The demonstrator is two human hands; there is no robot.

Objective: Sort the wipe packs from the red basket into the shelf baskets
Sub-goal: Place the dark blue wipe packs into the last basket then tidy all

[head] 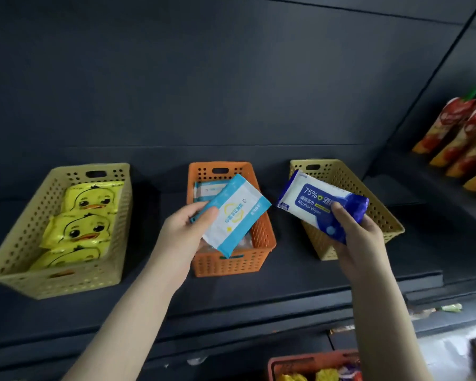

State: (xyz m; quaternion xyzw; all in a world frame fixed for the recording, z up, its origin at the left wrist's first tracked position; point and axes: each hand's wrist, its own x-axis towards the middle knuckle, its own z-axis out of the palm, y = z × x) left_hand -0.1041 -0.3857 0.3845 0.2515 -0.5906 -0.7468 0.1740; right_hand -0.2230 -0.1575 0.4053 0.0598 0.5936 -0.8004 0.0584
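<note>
Two wipe packs are up at once, one in each hand. The pale-blue pack hangs tilted over the orange basket, where a similar pack already lies. The left hand pinches its 9 o'clock edge with the thumb on the printed face, so most of the pack juts toward 3 o'clock, clear of the fingers. The dark-blue alcohol pack is at 3 o'clock of it, over the near-left part of the right tan basket. The right hand grips its 4 o'clock end, and the label end pokes toward 10 o'clock. To do this well, I judge each pack should go down free end first and lie flat inside the rim before the fingers let go. At 9 o'clock the left tan basket holds yellow duck packs. The red basket shows low at 5 o'clock with more packs inside.
</note>
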